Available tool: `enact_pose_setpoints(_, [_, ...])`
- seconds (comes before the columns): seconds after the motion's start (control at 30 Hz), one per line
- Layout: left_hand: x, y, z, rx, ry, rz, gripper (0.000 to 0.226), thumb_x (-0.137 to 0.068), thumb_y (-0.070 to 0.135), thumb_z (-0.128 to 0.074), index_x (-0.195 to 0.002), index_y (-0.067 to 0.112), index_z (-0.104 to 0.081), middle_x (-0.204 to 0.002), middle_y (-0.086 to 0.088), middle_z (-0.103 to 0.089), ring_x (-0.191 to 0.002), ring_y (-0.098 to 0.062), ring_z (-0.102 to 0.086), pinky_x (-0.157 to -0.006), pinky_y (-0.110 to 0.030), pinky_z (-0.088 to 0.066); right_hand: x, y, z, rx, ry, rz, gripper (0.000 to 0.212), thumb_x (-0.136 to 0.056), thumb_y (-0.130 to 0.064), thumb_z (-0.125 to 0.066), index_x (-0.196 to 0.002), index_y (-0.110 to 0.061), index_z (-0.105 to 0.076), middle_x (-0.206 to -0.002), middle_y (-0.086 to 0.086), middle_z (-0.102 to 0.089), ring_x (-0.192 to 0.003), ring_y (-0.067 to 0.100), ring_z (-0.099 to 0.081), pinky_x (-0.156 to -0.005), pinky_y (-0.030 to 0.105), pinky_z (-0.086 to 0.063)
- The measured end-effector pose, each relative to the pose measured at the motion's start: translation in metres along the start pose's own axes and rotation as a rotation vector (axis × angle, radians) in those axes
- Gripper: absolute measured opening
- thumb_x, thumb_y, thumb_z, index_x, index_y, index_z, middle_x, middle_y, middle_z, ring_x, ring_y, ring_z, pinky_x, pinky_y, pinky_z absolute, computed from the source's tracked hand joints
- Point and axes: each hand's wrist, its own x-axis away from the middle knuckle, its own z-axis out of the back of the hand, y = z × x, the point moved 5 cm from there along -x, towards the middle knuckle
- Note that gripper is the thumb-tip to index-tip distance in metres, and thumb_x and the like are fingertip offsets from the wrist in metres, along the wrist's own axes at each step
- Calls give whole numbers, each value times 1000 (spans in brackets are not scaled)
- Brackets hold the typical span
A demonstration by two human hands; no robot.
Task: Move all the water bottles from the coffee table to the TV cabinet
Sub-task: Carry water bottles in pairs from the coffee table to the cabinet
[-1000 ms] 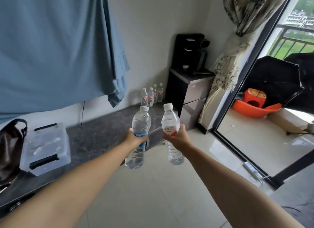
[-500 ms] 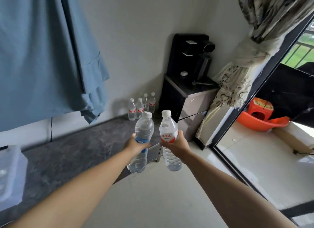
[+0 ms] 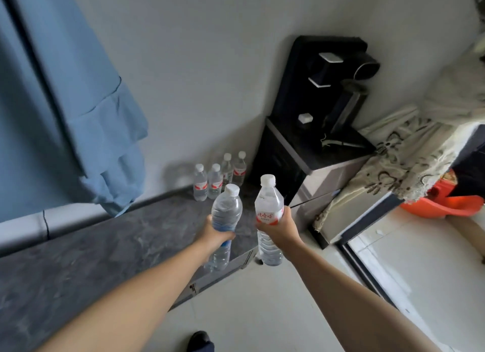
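Observation:
My left hand (image 3: 214, 236) grips a clear water bottle with a blue label (image 3: 225, 210) around its middle, held over the right end of the dark marbled TV cabinet (image 3: 110, 249). My right hand (image 3: 280, 227) grips a red-labelled water bottle (image 3: 269, 202) upright, just past the cabinet's right end, above the floor. Several more red-labelled bottles (image 3: 219, 179) stand in a group at the cabinet's far right corner against the wall, beyond both hands.
A blue cloth (image 3: 65, 102) hangs over the cabinet on the left. A black water dispenser (image 3: 330, 89) on a dark side cabinet (image 3: 315, 168) stands right of the bottles. A patterned curtain (image 3: 409, 147) and an orange basin (image 3: 456, 202) lie further right. Pale floor tiles lie below.
Both hands with their bottles have come closer to the cabinet's right end. The view has shifted right, so the plastic box on the cabinet's left is out of sight.

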Motion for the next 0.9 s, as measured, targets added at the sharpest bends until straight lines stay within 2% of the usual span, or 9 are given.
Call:
enact_pose_setpoints(0.1, [-43,8,-2,82,-13,41,54,-71,12,-75,-119,15,-51,-110,-10,-66,-101,-28,-62,-91,-41,-49,-38,0,-10,-29,-4,-37,63,-67,-20,-85,-115,-19,-44,-106,5,-65,-97,24,-65,-87,43,-55])
enact_pose_setpoints(0.2, [-90,13,-12,119,10,90,52,-72,15,-76,-114,19,-47,-107,-5,-62,-100,-25,-60,-89,-39,-48,-82,6,-20,-50,-4,-79,65,-67,-19,-84,-117,-20,-43,-105,5,-65,-96,24,-66,-88,46,-56])
enact_pose_setpoints(0.37, [-180,8,-43,111,38,65,52,-71,11,-75,-113,24,-47,-107,-6,-63,-100,-26,-61,-95,-41,-49,-166,24,-46,-78,-41,-71,63,-70,-15,-84,-117,-25,-42,-102,-4,-62,-94,16,-62,-83,36,-52])
enact_pose_setpoints(0.5, [-269,-16,-74,127,125,18,40,-71,15,-75,-105,20,-55,-96,-7,-68,-85,-20,-64,-81,-36,-54,-252,60,-73,-69,-46,-25,63,-70,-20,-84,-113,-33,-40,-98,-12,-61,-91,11,-61,-78,31,-48])
enact_pose_setpoints(0.6, [-320,-33,-95,161,193,-42,33,-74,13,-75,-99,24,-57,-83,7,-65,-77,-12,-59,-65,-24,-45,-308,86,-89,-40,-56,27,61,-71,-23,-82,-111,-39,-40,-99,-12,-64,-90,8,-63,-75,31,-52])
enact_pose_setpoints(0.73, [-369,-51,-114,238,289,-76,41,-71,8,-78,-107,17,-61,-94,2,-68,-87,-15,-64,-70,-20,-45,-363,110,-105,-88,-84,73,59,-78,-17,-80,-115,-42,-41,-94,-19,-63,-87,-1,-62,-66,13,-46])
enact_pose_setpoints(0.8, [-390,-54,-120,305,322,-93,43,-71,5,-78,-103,24,-59,-93,5,-68,-84,-8,-64,-73,-21,-47,-387,118,-113,-120,-97,88,63,-77,-18,-81,-119,-41,-41,-99,-21,-62,-91,-2,-61,-69,10,-45])
enact_pose_setpoints(0.87, [-407,-55,-127,341,334,-123,41,-71,1,-77,-91,32,-58,-81,8,-66,-68,3,-63,-64,-19,-49,-405,122,-122,-134,-100,92,66,-74,-25,-84,-123,-40,-42,-107,-19,-62,-99,2,-61,-79,17,-49])
enact_pose_setpoints(0.9, [-414,-56,-131,357,354,-146,38,-71,2,-77,-88,30,-59,-79,4,-67,-66,-1,-64,-63,-22,-49,-416,126,-127,-126,-80,110,63,-72,-30,-85,-118,-40,-44,-110,-14,-63,-103,7,-62,-85,24,-51])
